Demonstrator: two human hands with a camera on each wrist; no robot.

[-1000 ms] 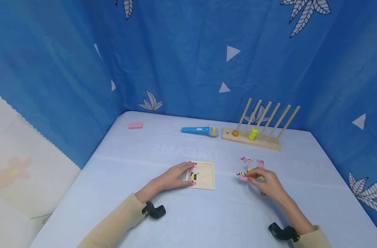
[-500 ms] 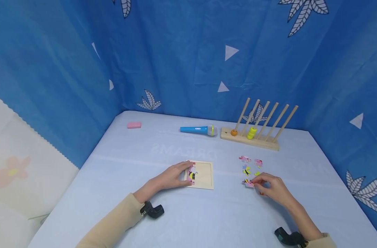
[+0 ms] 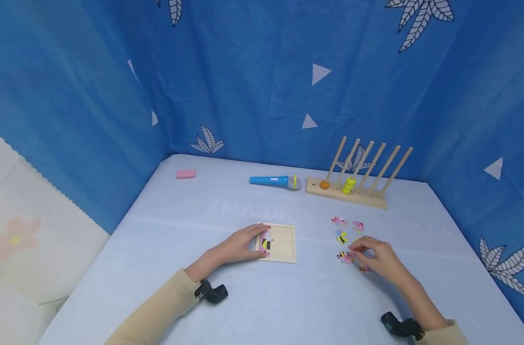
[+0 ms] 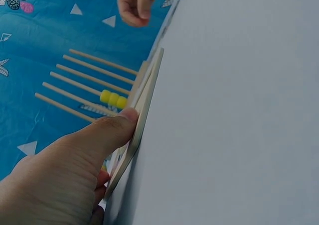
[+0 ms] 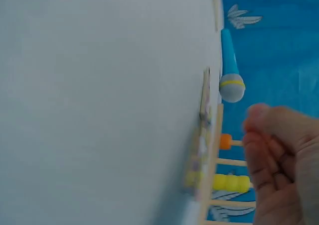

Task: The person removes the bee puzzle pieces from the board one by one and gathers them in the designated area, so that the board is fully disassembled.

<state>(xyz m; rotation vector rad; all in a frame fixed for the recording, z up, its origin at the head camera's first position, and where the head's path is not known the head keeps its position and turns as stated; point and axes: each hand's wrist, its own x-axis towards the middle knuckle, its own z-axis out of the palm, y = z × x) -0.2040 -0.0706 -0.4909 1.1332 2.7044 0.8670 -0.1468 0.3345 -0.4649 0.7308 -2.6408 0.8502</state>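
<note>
My left hand (image 3: pixel 240 245) grips the left side of a square wooden puzzle tray (image 3: pixel 284 244), its thumb at the near edge and fingers at the far edge. Colourful jigsaw pieces fill the tray's left strip; bare wood shows to the right. In the left wrist view the thumb presses the tray's edge (image 4: pixel 145 105). My right hand (image 3: pixel 380 258) hovers over loose pieces with fingers loosely bent and nothing visible between them. Just left of its fingertips lies a pink, yellow and black jigsaw piece (image 3: pixel 344 258). Other pieces lie around it, including a pink one (image 3: pixel 358 226); the hand partly hides some.
A wooden peg rack (image 3: pixel 348 194) with orange and yellow beads stands at the back right. Beside it lies a blue toy microphone (image 3: pixel 270 180). A pink block (image 3: pixel 186 174) sits at the back left. Blue curtains (image 3: pixel 253 86) enclose the table.
My right hand has carried the pink, yellow and black piece slightly right and nearer, set it among the loose pieces and let go. The left hand keeps its hold on the tray.
</note>
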